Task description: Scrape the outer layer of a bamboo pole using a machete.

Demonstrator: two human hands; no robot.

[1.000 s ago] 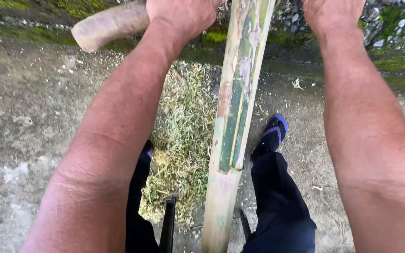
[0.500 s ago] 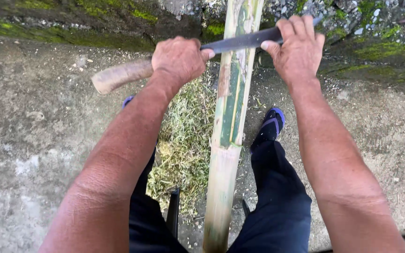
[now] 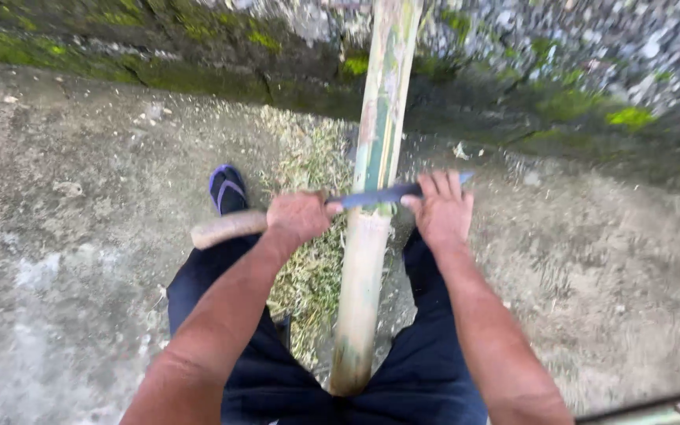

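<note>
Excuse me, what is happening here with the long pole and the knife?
A person holds a long blade crosswise on a bamboo pole that runs out between their legs toward a mossy stone wall. The left hand grips the wooden handle; the right hand presses on the blade's far end. The pole is green above the blade and pale below it. A heap of fine shavings lies on the concrete ground beside the pole.
</note>
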